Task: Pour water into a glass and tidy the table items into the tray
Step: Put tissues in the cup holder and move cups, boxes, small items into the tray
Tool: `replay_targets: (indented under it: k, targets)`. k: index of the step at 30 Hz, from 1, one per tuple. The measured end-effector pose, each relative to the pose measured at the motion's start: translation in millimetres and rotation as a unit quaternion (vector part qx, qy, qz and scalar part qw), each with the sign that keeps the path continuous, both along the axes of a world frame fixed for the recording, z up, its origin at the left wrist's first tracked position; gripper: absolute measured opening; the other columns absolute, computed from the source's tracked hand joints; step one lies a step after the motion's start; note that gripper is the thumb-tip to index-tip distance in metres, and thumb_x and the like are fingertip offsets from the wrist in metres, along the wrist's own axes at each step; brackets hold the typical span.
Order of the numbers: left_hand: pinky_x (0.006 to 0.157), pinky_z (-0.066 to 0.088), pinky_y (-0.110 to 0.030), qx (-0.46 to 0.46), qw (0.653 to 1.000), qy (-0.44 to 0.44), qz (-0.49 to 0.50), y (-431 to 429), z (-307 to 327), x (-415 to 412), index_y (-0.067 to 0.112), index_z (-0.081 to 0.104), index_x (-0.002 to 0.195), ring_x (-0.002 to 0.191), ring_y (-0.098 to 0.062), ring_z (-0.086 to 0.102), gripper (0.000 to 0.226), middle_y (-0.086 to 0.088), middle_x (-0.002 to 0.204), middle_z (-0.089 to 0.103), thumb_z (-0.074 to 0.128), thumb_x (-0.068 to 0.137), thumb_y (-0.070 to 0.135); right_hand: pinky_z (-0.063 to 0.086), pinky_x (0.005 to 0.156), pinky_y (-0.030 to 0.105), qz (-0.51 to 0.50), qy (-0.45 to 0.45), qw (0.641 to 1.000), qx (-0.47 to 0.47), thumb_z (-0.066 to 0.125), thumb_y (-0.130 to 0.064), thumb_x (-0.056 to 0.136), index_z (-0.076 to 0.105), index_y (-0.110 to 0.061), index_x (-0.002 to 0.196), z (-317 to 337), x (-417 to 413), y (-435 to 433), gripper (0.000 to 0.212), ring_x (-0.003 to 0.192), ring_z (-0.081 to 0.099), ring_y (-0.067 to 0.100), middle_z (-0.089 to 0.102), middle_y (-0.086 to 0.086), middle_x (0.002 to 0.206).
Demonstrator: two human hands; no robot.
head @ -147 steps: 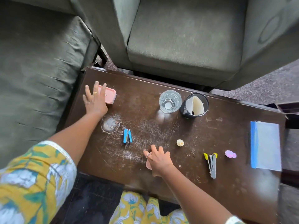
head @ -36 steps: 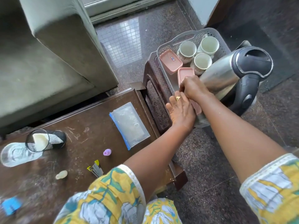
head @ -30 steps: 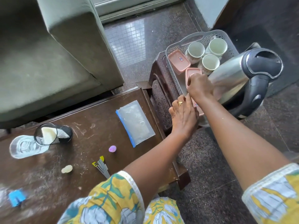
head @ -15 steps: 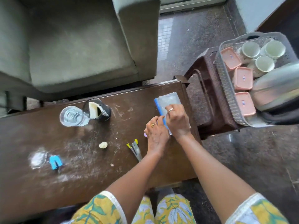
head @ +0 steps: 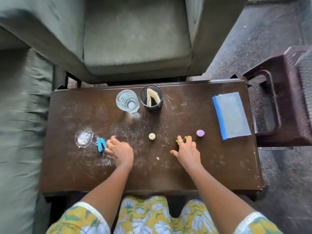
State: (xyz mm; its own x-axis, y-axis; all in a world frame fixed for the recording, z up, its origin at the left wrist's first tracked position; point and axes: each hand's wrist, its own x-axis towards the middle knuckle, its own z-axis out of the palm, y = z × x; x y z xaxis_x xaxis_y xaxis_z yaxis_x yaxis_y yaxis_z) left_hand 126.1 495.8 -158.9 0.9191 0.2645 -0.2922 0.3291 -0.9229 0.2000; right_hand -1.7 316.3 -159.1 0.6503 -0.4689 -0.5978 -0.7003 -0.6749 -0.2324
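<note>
On the dark wooden table, my left hand rests with curled fingers just right of a small blue stapler, fingertips at its edge. My right hand lies spread over the grey stapler with yellow tips, which is mostly hidden. A glass of water stands at the back beside a black mesh cup holding folded paper. A cream cap, a purple cap and a clear bag with a blue edge lie loose.
A wet patch marks the table left of the blue stapler. A green armchair stands behind the table, and green fabric lies to the left. A dark plastic stool stands at the right; the grey tray on it is cut off.
My view has swung back from the tray to the table. Both hands left the clear bag and moved left: the right onto the yellow-tipped stapler, the left to the blue one.
</note>
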Motion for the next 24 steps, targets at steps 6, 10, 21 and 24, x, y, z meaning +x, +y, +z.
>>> replay_targets:
  k: [6, 10, 21, 24]
  targets:
    - [0.099, 0.033, -0.05, 0.033, 0.993, 0.073, 0.091, 53.0, -16.9, 52.6, 0.002, 0.02, 0.141, 0.123, -0.041, 0.032, 0.069, -0.023, 0.142, 0.028, 0.053, 0.09, 0.035, 0.046, 0.075, 0.041, -0.06, 0.024, 0.998, 0.0, 0.05, -0.012, 0.094, 0.041, -0.012, 0.123, 0.3, 11.6, 6.1, 0.03, 0.104, 0.047, 0.032, 0.042, 0.013, 0.117]
    - [0.098, 0.034, -0.051, 0.023, 0.995, 0.07, 0.067, 59.1, -26.1, 57.0, -0.004, 0.036, 0.125, 0.122, -0.043, 0.035, 0.044, -0.027, 0.134, 0.036, 0.049, 0.094, 0.025, 0.046, 0.078, 0.04, -0.046, 0.011, 0.999, -0.007, 0.044, -0.002, 0.093, 0.042, -0.011, 0.122, -1.2, 13.9, 4.7, 0.03, 0.104, 0.048, 0.034, 0.045, 0.014, 0.115]
    - [0.092, 0.04, -0.054, -0.081, 0.984, -0.022, -0.155, 12.6, -10.1, -20.2, 0.003, 0.041, 0.127, 0.118, -0.041, 0.034, 0.038, -0.024, 0.131, 0.039, 0.047, 0.094, 0.019, 0.046, 0.072, 0.036, -0.047, -0.158, 0.986, 0.012, 0.058, -0.019, 0.088, 0.052, -0.012, 0.118, 16.6, 7.9, -14.1, 0.032, 0.091, 0.056, 0.034, 0.051, 0.012, 0.102]
    - [0.094, 0.039, -0.056, -0.159, 0.955, -0.058, -0.244, -39.8, -0.3, -46.3, -0.004, 0.048, 0.123, 0.113, -0.047, 0.041, 0.04, -0.032, 0.124, 0.044, 0.06, 0.087, 0.007, 0.052, 0.064, 0.038, -0.046, -0.245, 0.968, -0.017, 0.067, -0.015, 0.083, 0.061, -0.008, 0.115, 37.2, 3.3, -39.9, 0.034, 0.079, 0.061, 0.036, 0.058, 0.015, 0.097]
